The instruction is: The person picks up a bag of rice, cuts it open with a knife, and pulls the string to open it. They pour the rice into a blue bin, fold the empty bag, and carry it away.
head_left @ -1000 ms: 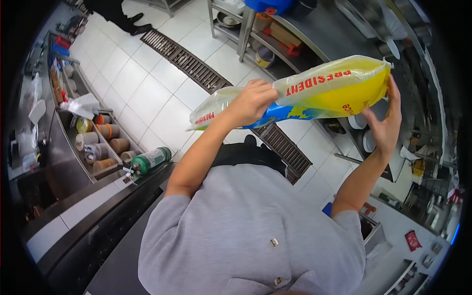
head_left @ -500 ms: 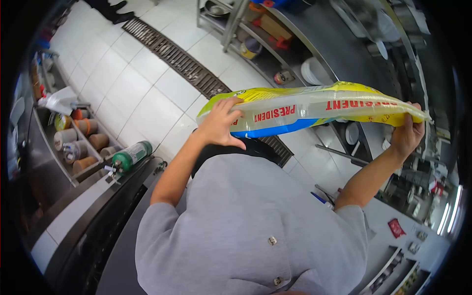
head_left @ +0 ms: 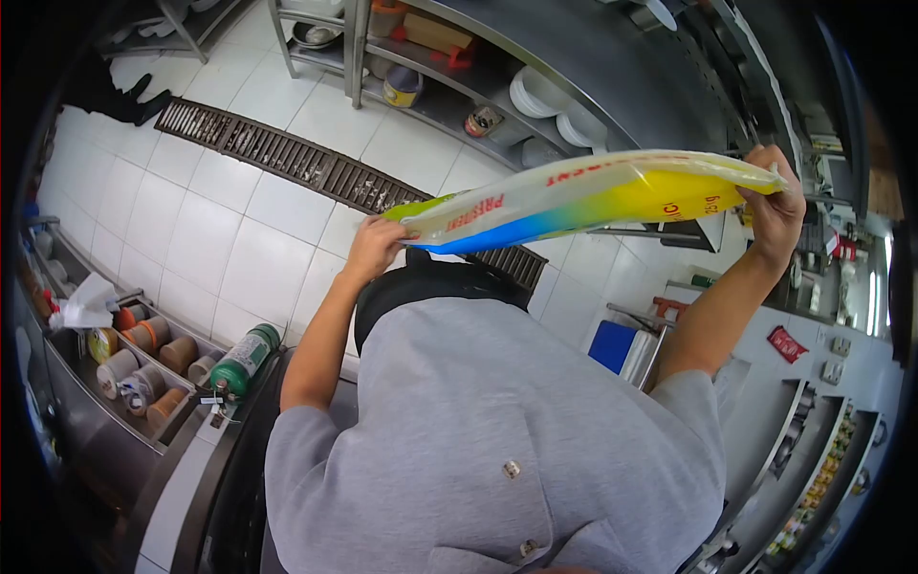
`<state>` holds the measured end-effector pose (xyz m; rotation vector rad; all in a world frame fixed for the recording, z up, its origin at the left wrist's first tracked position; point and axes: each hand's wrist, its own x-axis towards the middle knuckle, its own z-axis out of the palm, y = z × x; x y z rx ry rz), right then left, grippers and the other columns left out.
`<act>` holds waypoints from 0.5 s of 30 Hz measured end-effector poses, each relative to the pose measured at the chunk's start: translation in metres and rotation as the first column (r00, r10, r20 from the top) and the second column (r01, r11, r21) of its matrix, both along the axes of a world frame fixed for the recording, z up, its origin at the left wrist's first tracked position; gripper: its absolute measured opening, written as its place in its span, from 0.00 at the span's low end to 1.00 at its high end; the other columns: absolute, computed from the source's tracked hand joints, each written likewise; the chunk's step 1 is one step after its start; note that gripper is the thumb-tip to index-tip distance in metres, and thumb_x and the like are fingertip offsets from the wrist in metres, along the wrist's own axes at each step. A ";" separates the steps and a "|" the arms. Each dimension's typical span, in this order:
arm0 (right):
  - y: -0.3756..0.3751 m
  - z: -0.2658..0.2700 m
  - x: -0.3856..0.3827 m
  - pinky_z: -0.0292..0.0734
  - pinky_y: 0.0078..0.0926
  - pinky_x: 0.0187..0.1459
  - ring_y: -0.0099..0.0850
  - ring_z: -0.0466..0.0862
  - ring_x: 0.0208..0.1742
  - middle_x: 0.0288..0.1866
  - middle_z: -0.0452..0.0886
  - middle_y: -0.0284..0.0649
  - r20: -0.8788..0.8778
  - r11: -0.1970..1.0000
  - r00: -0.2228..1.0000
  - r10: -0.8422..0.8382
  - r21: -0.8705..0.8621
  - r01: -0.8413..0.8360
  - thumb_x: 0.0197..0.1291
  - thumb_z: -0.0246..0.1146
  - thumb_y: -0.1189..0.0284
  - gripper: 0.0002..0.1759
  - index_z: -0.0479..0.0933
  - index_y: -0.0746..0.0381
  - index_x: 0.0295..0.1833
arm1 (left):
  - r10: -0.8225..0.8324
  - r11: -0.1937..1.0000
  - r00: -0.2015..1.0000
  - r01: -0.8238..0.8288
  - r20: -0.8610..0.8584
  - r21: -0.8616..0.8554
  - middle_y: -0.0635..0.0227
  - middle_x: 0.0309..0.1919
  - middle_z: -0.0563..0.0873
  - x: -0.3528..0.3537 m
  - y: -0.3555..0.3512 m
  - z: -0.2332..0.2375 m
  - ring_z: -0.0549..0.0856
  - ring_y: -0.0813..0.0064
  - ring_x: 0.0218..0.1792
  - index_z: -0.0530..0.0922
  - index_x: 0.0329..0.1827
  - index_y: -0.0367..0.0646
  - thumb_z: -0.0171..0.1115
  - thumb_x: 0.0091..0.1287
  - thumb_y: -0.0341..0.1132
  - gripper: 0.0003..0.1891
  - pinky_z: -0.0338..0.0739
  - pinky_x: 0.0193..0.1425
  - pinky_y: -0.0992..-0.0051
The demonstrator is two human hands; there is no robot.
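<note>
A long plastic sack (head_left: 535, 206) in white, yellow, blue and green, printed "PRESIDENT" in red, stretches across in front of my body. My left hand (head_left: 375, 247) is closed on its left end, fingers over the edge. On the other side, my right hand (head_left: 773, 206) grips the gathered right end, raised a little higher than the left. The sack looks flattened and slack between the hands. Its underside and whatever may be inside are hidden.
A floor drain grate (head_left: 277, 148) crosses the white tiles. Steel shelving (head_left: 449, 115) with bowls and tubs stands ahead. At left are a container rack (head_left: 134, 421) and a green cylinder (head_left: 247, 359). Another person's dark shoes (head_left: 148, 100) show at far left.
My left hand has gone from lying spread on the sack's side to gripping its left end. The sack looks flatter and has turned, showing more yellow. The view has shifted.
</note>
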<state>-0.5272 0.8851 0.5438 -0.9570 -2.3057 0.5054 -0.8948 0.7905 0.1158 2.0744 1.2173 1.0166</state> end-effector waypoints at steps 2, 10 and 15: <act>-0.010 -0.002 -0.013 0.66 0.24 0.33 0.31 0.73 0.31 0.27 0.71 0.40 0.101 0.998 0.994 0.027 0.045 -0.032 0.45 0.67 0.79 0.09 0.73 0.68 0.27 | 0.043 0.999 0.999 -0.043 0.010 0.002 0.66 0.30 0.83 -0.010 -0.008 -0.014 0.82 0.63 0.38 0.79 0.32 0.45 0.66 0.47 0.24 0.09 0.71 0.50 0.64; -0.049 -0.032 -0.027 0.47 0.17 0.13 0.18 0.58 0.09 0.09 0.59 0.29 -0.049 0.808 0.830 0.555 0.265 -0.525 0.43 0.65 0.74 0.06 0.77 0.67 0.24 | 0.053 0.980 0.991 -0.075 -0.119 -0.185 0.65 0.36 0.84 -0.033 -0.073 -0.031 0.81 0.62 0.44 0.80 0.30 0.44 0.66 0.44 0.23 0.10 0.72 0.50 0.65; -0.072 -0.021 -0.041 0.46 0.17 0.15 0.16 0.54 0.08 0.10 0.56 0.26 -0.105 0.750 0.748 0.656 0.201 -0.630 0.40 0.64 0.77 0.03 0.78 0.64 0.24 | -0.128 0.766 0.988 0.154 0.087 -0.624 0.57 0.52 0.81 -0.091 -0.010 0.006 0.77 0.62 0.59 0.82 0.39 0.38 0.73 0.51 0.35 0.15 0.73 0.59 0.64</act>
